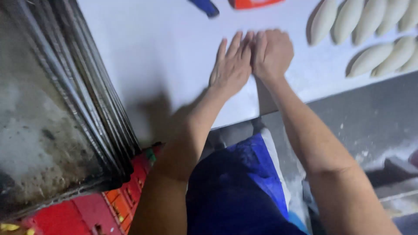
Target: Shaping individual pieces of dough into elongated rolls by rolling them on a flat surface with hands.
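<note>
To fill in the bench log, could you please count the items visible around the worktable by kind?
Shaped white dough pieces: 8 in view, some cut off by the frame edge
Blue object: 1
Orange-red object: 1
Stack of metal baking trays: 1
Red crate: 1
Total: 12

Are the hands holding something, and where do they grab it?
It cannot be told. The left hand lies flat on the white table, and the right hand is curled beside it. Anything under them is hidden. The dough pieces lie apart, untouched.
</note>
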